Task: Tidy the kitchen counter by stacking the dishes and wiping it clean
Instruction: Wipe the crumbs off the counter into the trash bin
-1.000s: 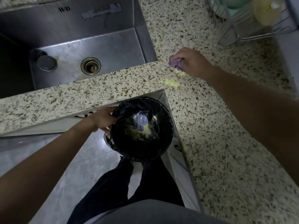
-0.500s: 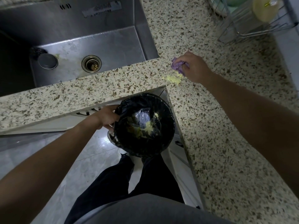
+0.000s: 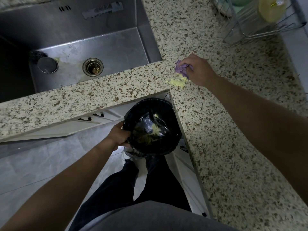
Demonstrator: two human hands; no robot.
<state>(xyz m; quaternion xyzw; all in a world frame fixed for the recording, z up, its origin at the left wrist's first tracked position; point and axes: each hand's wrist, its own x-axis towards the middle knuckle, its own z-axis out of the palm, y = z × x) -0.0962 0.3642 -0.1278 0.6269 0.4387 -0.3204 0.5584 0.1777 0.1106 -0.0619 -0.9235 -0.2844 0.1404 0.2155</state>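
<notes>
While the right hand point(image 3: 198, 70) clutches a crumpled purple cloth point(image 3: 181, 69) against the speckled counter point(image 3: 233, 130), a small heap of yellow scraps point(image 3: 177, 82) lies just beside the cloth, near the counter's inner corner. Below that corner the left hand point(image 3: 118, 135) grips the rim of a bin point(image 3: 175, 129) lined with a black bag, with more yellow scraps inside. Behind lie the steel sink point(image 3: 100, 39) and, far right, a wire dish rack point(image 3: 266, 33) holding dishes.

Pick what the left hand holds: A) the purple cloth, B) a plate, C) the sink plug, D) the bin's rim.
D: the left hand grips the rim of the black-lined bin below the counter edge; the right hand holds the cloth.
</notes>
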